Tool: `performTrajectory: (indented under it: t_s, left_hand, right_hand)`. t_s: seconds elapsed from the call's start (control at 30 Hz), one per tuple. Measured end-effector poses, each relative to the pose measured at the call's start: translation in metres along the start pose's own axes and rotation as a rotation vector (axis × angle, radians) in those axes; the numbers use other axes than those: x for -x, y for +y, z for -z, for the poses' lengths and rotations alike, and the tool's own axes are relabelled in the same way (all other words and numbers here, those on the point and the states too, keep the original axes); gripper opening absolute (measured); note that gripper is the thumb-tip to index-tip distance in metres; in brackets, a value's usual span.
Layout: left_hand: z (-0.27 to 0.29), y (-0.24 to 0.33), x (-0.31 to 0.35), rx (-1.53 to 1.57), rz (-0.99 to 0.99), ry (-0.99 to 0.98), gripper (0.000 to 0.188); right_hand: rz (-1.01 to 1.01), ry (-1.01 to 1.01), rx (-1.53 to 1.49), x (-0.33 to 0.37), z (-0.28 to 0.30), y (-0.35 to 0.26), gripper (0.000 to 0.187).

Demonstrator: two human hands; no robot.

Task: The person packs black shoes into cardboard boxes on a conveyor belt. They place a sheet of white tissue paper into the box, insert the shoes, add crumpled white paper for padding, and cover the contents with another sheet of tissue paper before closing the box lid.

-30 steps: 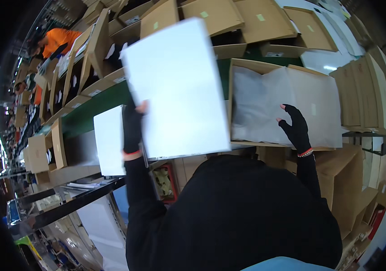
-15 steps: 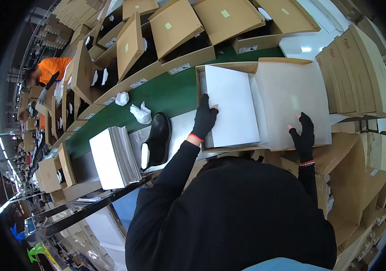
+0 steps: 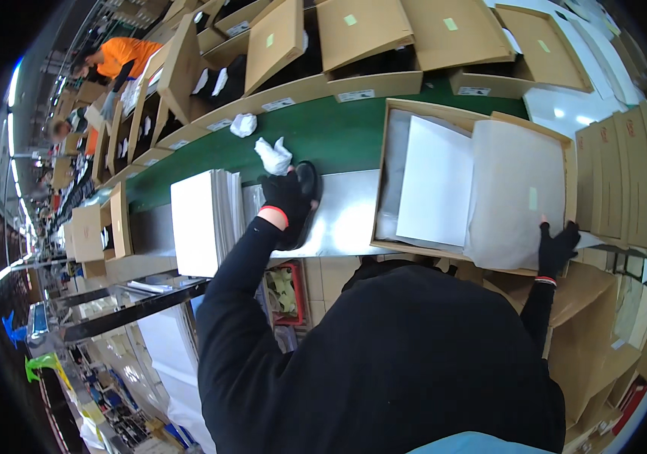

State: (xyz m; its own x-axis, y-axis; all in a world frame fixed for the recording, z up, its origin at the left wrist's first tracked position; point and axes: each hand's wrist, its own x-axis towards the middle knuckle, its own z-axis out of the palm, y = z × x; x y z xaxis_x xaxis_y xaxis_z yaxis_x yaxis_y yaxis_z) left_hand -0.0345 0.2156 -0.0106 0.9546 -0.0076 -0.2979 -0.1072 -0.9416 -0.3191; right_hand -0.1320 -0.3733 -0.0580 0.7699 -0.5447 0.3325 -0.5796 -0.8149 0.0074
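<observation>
My left hand (image 3: 286, 198), in a fingerless black glove, is closed around a black boot (image 3: 307, 184) lying on the metal bench. The hand covers much of the boot. A crumpled white paper wad (image 3: 273, 156) lies right by its fingers. At the lower right corner of the open shoe box (image 3: 381, 185), my right hand (image 3: 558, 248) rests with thumb and fingers apart, touching the tissue paper (image 3: 516, 189) and lid edge. Tissue is spread over the lid side. A white sheet (image 3: 435, 181) lies across the box's left part.
A stack of white sheets (image 3: 196, 223) stands left of the boot. Open shoe boxes (image 3: 365, 38) line the far side of the green surface (image 3: 350, 136). Upright flat cartons (image 3: 619, 178) stand at right. Another person in orange (image 3: 127, 57) works at far left.
My left hand has left the white sheet and moved left onto the boot. My right hand has moved to the lid's lower right corner. The whole view has shifted.
</observation>
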Motion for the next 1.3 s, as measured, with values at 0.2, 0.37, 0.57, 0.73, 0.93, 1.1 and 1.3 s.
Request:
performTrajectory:
  t_s: [0.2,0.37,0.57,0.73,0.93,1.1,1.3]
  left_hand:
    - [-0.014,-0.062,0.000,0.115,-0.261,-0.532,0.089]
    - [-0.023,-0.116,-0.013,0.616,-0.304,-0.490,0.092]
    - [0.085,-0.041,-0.017,1.098,-0.526,-0.470,0.070]
    - [0.073,0.050,-0.062,1.060,-0.695,-0.517,0.070]
    - [0.022,0.137,-0.059,0.452,-0.816,-0.152,0.082]
    - [0.003,0.139,-0.024,0.698,-0.779,0.510,0.065]
    - [-0.053,0.008,-0.052,1.225,-0.047,0.774,0.045]
  right_hand:
    - [-0.257,-0.363,-0.312,-0.010,-0.028,0.040,0.081]
    - [-0.175,-0.114,-0.302,0.011,-0.060,0.038,0.062]
    - [-0.157,-0.224,-0.356,0.021,-0.041,-0.033,0.052]
    - [-0.134,-0.290,-0.438,0.016,-0.058,-0.042,0.056]
    - [-0.029,-0.210,-0.436,0.017,-0.070,-0.031,0.052]
    - [-0.071,-0.068,-0.614,0.018,-0.069,0.003,0.059]
    - [0.001,0.259,-0.568,0.007,0.035,-0.029,0.053]
